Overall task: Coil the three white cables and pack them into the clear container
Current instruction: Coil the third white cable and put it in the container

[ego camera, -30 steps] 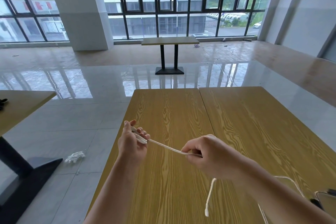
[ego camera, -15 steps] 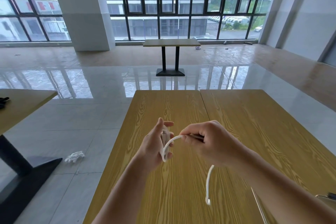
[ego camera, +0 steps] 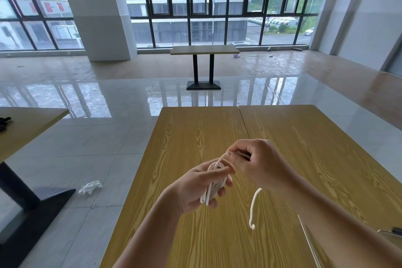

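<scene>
My left hand [ego camera: 196, 187] holds several loops of a white cable [ego camera: 214, 188] bunched in its fingers above the wooden table [ego camera: 195, 137]. Just to its right, my right hand [ego camera: 258, 167] pinches the same cable close to the loops. The cable's free end [ego camera: 253, 209] hangs down below my right wrist, clear of the tabletop. A clear container's edge [ego camera: 309, 241] shows at the lower right, mostly hidden behind my right forearm. No other white cable is visible.
Two wooden tabletops meet at a seam [ego camera: 245, 128]. Another table [ego camera: 26, 128] stands to the left with a black base. A crumpled white object [ego camera: 90, 187] lies on the tiled floor. A dark item [ego camera: 396, 229] sits at the right edge.
My hands came together from holding the cable stretched between them. The cable now lies in loops over my left hand, and the hanging end has shortened.
</scene>
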A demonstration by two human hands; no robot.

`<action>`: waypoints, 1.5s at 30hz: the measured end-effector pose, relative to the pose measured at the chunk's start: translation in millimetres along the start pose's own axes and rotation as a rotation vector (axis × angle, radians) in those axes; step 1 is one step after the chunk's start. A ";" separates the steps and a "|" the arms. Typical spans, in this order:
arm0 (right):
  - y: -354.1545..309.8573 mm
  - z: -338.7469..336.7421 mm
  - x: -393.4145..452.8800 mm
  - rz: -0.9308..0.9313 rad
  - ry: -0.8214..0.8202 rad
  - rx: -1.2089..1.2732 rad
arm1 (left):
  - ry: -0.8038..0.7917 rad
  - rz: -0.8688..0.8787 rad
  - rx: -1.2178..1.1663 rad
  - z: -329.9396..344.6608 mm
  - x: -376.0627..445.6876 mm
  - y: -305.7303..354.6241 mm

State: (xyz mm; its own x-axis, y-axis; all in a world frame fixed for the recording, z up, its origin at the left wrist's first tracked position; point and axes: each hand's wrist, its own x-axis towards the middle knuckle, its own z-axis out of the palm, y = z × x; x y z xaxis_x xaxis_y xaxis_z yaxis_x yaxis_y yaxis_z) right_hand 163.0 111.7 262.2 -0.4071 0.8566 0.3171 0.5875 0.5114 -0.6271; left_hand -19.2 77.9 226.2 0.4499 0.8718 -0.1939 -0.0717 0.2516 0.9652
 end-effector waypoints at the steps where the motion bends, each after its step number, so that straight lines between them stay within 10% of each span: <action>1: 1.4 0.2 -0.4 -0.003 0.000 0.000 | -0.017 -0.014 -0.001 0.1 -0.7 -0.4; 19: 19.7 -2.9 -4.8 -0.042 0.037 -0.153 | 0.313 0.131 -0.469 -11.7 5.1 -8.3; 37: -7.5 21.0 -20.2 0.019 -0.269 -0.160 | 0.632 0.205 -0.923 -26.4 27.6 -8.5; 45: -21.3 3.2 -21.5 -0.040 -0.312 -0.109 | 0.763 0.142 -0.641 -44.5 26.5 -8.1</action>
State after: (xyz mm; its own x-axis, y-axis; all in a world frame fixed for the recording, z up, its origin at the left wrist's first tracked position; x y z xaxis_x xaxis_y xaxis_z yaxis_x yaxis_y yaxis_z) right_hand 156.9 82.1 266.5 -0.6159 0.7820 0.0963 0.6314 0.5629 -0.5334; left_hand -46.3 117.7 205.5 -0.2744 0.8908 -0.3623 -0.6472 0.1077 0.7547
